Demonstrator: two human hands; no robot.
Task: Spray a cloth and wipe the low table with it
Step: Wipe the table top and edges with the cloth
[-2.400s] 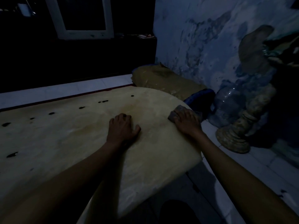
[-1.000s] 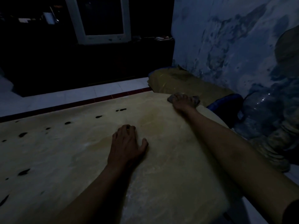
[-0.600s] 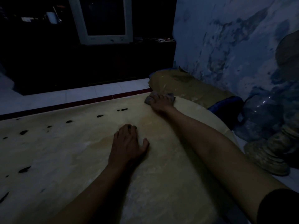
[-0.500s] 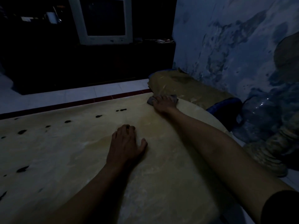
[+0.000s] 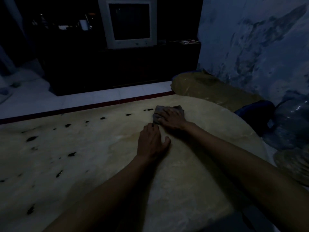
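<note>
The low table (image 5: 83,164) has a pale yellowish top with dark spots along its far and left parts. A small dark grey cloth (image 5: 158,111) lies on the top near the far edge. My right hand (image 5: 173,119) presses flat on the cloth with the fingers spread over it. My left hand (image 5: 152,143) rests palm down on the bare top just in front of the cloth, its fingertips close to the cloth's near edge. No spray bottle is in view.
A yellowish cushion (image 5: 209,87) and a dark blue object (image 5: 254,109) lie past the table's right end. A large clear water bottle (image 5: 292,123) stands by the blue wall. A white monitor (image 5: 128,22) sits on a dark cabinet beyond a white tiled floor (image 5: 58,99).
My right hand has slid the cloth left along the far edge of the table, from the right corner toward the middle. My left hand has stayed flat in place.
</note>
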